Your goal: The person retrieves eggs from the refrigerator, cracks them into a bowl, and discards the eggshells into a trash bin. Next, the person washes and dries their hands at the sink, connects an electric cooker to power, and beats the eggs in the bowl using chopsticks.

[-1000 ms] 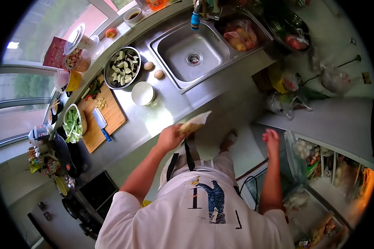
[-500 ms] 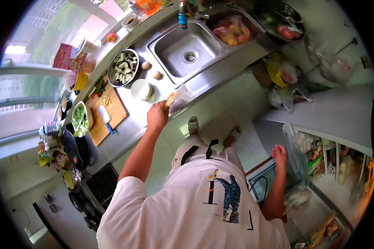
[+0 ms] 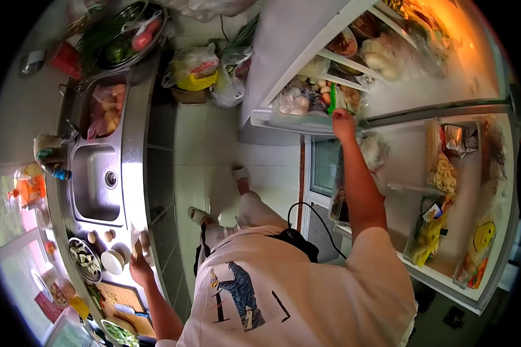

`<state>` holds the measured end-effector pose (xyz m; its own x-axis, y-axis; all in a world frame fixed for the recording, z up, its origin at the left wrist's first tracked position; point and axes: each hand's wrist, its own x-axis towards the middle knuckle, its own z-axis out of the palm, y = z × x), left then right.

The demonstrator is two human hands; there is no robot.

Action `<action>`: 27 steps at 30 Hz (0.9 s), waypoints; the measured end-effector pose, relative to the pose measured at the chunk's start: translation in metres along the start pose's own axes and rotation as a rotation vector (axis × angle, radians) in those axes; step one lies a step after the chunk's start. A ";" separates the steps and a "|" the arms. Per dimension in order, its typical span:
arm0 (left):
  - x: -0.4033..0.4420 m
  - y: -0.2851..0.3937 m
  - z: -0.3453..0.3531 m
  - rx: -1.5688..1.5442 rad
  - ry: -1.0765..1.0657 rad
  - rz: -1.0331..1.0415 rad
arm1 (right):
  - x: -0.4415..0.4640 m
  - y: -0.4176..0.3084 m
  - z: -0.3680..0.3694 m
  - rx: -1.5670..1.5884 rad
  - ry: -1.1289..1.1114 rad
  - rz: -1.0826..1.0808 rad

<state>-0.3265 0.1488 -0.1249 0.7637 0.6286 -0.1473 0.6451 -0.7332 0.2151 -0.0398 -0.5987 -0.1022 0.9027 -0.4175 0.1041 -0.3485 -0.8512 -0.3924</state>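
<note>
My left hand (image 3: 140,270) is closed on a tan, lumpy piece that looks like ginger (image 3: 137,248), over the counter edge. Close by stand white bowls (image 3: 113,262), two eggs (image 3: 109,236) and a metal bowl of cut eggplant (image 3: 85,258). My right hand (image 3: 344,122) reaches to the open fridge, its fingers curled at the front of a clear drawer (image 3: 295,107). Just beyond the fingers is a green-edged bag (image 3: 333,97); whether they grip it or the drawer edge is hidden. Eggs and bagged food fill the drawer.
The fridge door (image 3: 411,220) hangs open on my right, packets on its shelves. A black cable (image 3: 307,205) loops beside me. The sink (image 3: 98,185), the cutting board (image 3: 121,298) with a knife, and bags (image 3: 194,69) on the floor are also around me.
My view and body have turned right towards the fridge. My right hand has moved from beside my body to the drawer. The left still holds the tan piece by the counter.
</note>
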 end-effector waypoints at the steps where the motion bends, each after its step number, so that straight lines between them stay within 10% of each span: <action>1: -0.002 0.013 -0.011 0.022 -0.012 0.041 | 0.009 0.000 0.001 0.001 -0.002 0.010; 6: 0.000 0.036 -0.021 0.080 -0.072 0.059 | 0.064 -0.003 0.031 -0.162 -0.056 -0.329; 15: 0.002 0.005 -0.005 0.215 -0.056 0.263 | 0.099 -0.015 0.058 -0.683 -0.426 -0.078; 27: -0.005 0.030 -0.013 0.087 -0.068 0.019 | 0.087 0.034 0.045 0.007 -0.091 -0.316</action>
<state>-0.3114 0.1274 -0.1056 0.7737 0.5978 -0.2099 0.6284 -0.7663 0.1339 0.0382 -0.6494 -0.1478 0.9848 -0.1031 0.1397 -0.0465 -0.9319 -0.3597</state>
